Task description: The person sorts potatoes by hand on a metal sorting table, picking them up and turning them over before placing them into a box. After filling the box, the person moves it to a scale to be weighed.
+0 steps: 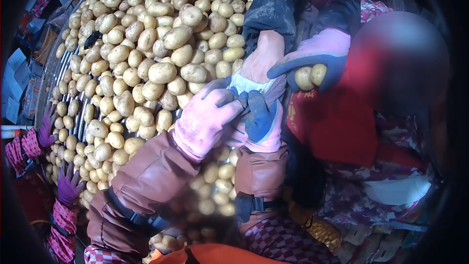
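Both my hands wear pink gloves with blue palms. My left hand [207, 120] and my right hand [263, 122] meet at a co-worker's hand, their fingers closed on the white cuff [248, 84] of its glove. That co-worker's bare wrist [265, 58] comes out of a dark sleeve from above. Just right of it, another gloved hand [317, 51] holds two potatoes [310, 76]. Behind my left hand spreads a large heap of potatoes [161, 73].
Potatoes lie over metal bars [78, 127]. Purple gloved hands [68, 186] of a person reach in at the left edge. A person in a red apron [332, 127] stands close at the right. Cardboard pieces [17, 80] are at the far left.
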`<state>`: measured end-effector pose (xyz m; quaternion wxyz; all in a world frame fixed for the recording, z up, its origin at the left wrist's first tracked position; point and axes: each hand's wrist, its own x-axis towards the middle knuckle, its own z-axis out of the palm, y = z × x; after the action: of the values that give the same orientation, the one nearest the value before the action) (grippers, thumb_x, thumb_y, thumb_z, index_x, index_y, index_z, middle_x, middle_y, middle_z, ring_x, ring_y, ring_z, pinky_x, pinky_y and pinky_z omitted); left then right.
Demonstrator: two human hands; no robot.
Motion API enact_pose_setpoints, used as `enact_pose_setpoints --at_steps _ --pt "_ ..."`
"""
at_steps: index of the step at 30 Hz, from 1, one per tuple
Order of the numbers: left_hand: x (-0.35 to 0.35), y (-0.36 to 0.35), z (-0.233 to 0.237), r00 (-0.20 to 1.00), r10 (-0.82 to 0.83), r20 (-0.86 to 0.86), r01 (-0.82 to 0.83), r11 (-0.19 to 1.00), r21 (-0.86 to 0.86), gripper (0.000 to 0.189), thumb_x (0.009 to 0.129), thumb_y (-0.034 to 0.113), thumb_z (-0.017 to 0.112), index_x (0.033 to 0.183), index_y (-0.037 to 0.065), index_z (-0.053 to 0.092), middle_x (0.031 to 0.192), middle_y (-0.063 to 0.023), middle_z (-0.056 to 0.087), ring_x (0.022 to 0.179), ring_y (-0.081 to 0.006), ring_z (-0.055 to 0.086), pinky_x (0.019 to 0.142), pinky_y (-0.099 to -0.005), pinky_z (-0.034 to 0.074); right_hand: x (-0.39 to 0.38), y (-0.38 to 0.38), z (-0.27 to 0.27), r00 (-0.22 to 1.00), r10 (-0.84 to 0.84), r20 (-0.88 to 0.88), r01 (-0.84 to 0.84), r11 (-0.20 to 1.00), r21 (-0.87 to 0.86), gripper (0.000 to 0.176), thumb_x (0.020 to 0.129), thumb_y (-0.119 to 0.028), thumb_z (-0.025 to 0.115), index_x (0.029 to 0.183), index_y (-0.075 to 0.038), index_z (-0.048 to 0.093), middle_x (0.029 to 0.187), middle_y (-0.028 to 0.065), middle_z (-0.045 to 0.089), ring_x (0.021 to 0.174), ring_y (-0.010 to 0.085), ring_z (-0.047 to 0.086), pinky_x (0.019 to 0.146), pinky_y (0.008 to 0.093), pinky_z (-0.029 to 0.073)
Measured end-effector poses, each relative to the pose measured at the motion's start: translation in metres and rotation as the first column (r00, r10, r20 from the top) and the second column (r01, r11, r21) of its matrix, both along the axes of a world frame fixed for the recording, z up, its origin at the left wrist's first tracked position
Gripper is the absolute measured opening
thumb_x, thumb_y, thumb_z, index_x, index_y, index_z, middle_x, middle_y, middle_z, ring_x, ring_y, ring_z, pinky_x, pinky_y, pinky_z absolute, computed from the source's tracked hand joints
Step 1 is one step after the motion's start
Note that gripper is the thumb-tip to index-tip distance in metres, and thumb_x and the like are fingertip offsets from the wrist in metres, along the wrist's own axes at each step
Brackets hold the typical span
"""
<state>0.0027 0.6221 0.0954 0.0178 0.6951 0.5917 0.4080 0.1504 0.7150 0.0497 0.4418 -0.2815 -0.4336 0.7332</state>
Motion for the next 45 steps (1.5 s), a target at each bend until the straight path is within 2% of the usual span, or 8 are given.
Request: enact_pose_setpoints --at_steps 6,10,12,17,20,24,33,45 --pt "-0.002 0.008 0.005 0.971 -0.054 0.232 0.022 0.990 0.137 0.043 0.075 0.012 0.084 0.115 0.006 0.068 0.105 -0.0106 0.064 0.102 -0.0316 0.064 0.089 -0.0406 0.054 -0.002 0.011 -0.017 0.719 -0.425 0.550 -0.113 0.710 0.696 0.062 0.087 -0.007 0.073 0.143 0.003 0.048 0.126 0.0115 0.063 0.110 0.0215 0.062 0.096 0.0344 0.050" --pt "0.009 0.021 0.010 0.845 0.228 0.484 -0.245 0.969 -0.029 0.061 0.087 0.019 0.081 0.138 -0.002 0.056 0.124 -0.0184 0.063 0.112 -0.0332 0.063 0.096 -0.0404 0.051 -0.017 0.026 0.004 0.921 -0.176 0.347 0.059 0.945 0.322 0.065 0.089 -0.014 0.072 0.145 0.005 0.045 0.124 0.0170 0.067 0.108 0.0270 0.065 0.095 0.0396 0.051" --pt "0.004 0.035 0.015 0.764 0.357 0.537 -0.266 0.933 -0.241 0.076 0.088 0.021 0.081 0.150 -0.003 0.044 0.135 -0.0222 0.059 0.122 -0.0334 0.060 0.103 -0.0397 0.049 -0.023 0.033 -0.002 0.970 -0.020 -0.244 -0.036 0.975 -0.221 0.033 0.104 -0.022 0.054 0.132 -0.006 0.055 0.111 0.0085 0.065 0.093 0.0249 0.067 0.084 0.0355 0.056" --pt "-0.013 0.048 -0.005 -0.006 0.016 1.000 0.331 0.943 -0.013 0.071 0.092 0.005 0.072 0.153 -0.003 0.038 0.138 -0.0139 0.059 0.123 -0.0202 0.058 0.102 -0.0327 0.049 -0.021 0.036 0.001 0.976 0.066 -0.207 -0.097 0.985 -0.144 0.034 0.104 -0.022 0.054 0.133 -0.005 0.055 0.112 0.0087 0.064 0.094 0.0250 0.067 0.085 0.0357 0.056" --pt "-0.021 0.043 -0.009 0.280 0.073 0.957 0.245 0.959 -0.145 0.066 0.093 -0.001 0.067 0.153 -0.003 0.039 0.137 -0.0130 0.060 0.122 -0.0194 0.058 0.101 -0.0322 0.049 -0.019 0.035 0.001 0.982 0.084 -0.168 -0.102 0.989 -0.106 0.034 0.104 -0.022 0.053 0.133 -0.005 0.054 0.113 0.0088 0.064 0.095 0.0250 0.066 0.085 0.0359 0.056" --pt "-0.014 0.049 -0.021 0.166 -0.006 0.986 0.232 0.972 -0.034 0.070 0.092 0.029 0.076 0.148 -0.003 0.048 0.136 -0.0132 0.063 0.127 -0.0196 0.058 0.106 -0.0346 0.046 -0.018 0.035 0.000 0.986 0.085 -0.142 -0.097 0.992 -0.083 0.034 0.104 -0.022 0.053 0.134 -0.005 0.054 0.114 0.0090 0.064 0.096 0.0250 0.066 0.086 0.0360 0.056" --pt "-0.013 0.041 0.000 0.043 0.009 0.999 0.253 0.967 -0.020 0.065 0.089 -0.007 0.060 0.151 -0.006 0.040 0.139 -0.0145 0.058 0.126 -0.0224 0.057 0.107 -0.0328 0.046 -0.018 0.034 0.002 0.989 0.099 -0.107 -0.106 0.992 -0.064 0.035 0.105 -0.022 0.052 0.135 -0.005 0.053 0.116 0.0095 0.063 0.099 0.0251 0.066 0.087 0.0364 0.055" --pt "-0.006 0.037 -0.004 -0.108 -0.039 0.993 0.230 0.971 0.063 0.069 0.093 0.013 0.074 0.151 -0.004 0.041 0.145 -0.0146 0.056 0.134 -0.0226 0.053 0.112 -0.0350 0.043 -0.020 0.030 0.007 0.988 0.120 -0.100 -0.126 0.991 -0.055 0.036 0.105 -0.022 0.052 0.136 -0.005 0.052 0.119 0.0100 0.063 0.102 0.0252 0.065 0.089 0.0369 0.055"
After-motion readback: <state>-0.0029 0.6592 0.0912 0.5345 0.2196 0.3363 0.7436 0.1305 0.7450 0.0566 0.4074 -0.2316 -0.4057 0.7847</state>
